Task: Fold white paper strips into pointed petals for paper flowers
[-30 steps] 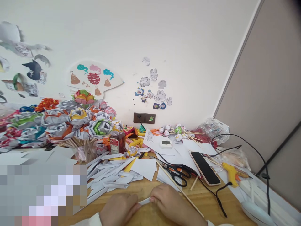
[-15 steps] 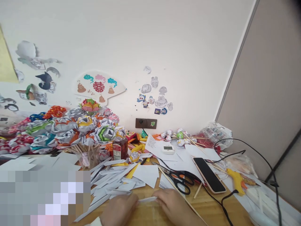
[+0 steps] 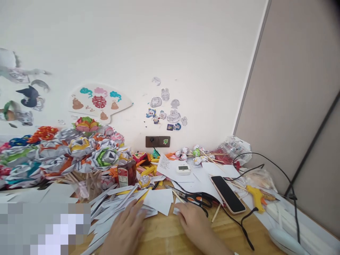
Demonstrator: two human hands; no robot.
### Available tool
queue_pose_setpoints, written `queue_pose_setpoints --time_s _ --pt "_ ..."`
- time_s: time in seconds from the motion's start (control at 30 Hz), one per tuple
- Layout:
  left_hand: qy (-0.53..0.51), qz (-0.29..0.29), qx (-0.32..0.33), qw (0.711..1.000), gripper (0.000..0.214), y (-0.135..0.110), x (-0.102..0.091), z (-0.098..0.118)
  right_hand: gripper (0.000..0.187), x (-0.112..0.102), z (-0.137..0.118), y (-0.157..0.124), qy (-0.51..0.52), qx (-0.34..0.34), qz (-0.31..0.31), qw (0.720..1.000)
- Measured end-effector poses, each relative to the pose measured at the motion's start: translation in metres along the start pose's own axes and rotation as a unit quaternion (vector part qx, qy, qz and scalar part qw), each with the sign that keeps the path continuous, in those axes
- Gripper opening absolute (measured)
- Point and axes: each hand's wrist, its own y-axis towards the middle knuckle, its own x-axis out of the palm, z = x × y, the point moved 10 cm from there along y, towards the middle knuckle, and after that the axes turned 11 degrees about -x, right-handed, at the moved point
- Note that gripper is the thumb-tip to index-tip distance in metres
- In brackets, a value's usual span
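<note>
My left hand (image 3: 124, 226) lies palm down with its fingers spread on a pile of folded white paper strips (image 3: 114, 203) on the wooden table (image 3: 164, 237). My right hand (image 3: 193, 221) rests flat beside it, fingers stretched out, fingertips touching the edge of a small white paper piece (image 3: 176, 211). Neither hand holds anything. A white paper sheet (image 3: 159, 199) lies just beyond both hands. Black scissors (image 3: 199, 198) and a wooden skewer (image 3: 176, 196) lie right past my right hand.
A phone (image 3: 227, 194), a yellow glue gun (image 3: 256, 198) and black cables (image 3: 245, 230) lie to the right. Paper flowers (image 3: 79, 148), a red carton (image 3: 123, 175) and a cup of sticks (image 3: 85, 186) crowd the left. A wall socket (image 3: 157, 141) sits behind.
Both hands let go of the white strip they pressed between them and moved forward and apart. The left hand now spreads over the strip pile, and the view has shifted slightly.
</note>
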Motion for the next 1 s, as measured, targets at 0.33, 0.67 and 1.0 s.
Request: queue_pose_setpoints --time_s 0.33,0.67,1.0 --pt "-0.122 -0.133 0.009 0.984 0.034 0.017 0.019 0.039 0.037 -0.099 0.137 -0.048 -0.143 0.259 0.165 0.941" --pt "-0.117 -0.138 -0.001 0.983 0.037 0.02 0.025 0.039 0.038 -0.08 0.172 -0.069 -0.144 0.316 0.123 0.93" --pt "-0.107 -0.152 -0.003 0.983 0.041 0.022 0.03 0.04 0.035 -0.086 0.119 -0.046 -0.081 0.201 0.2 0.956"
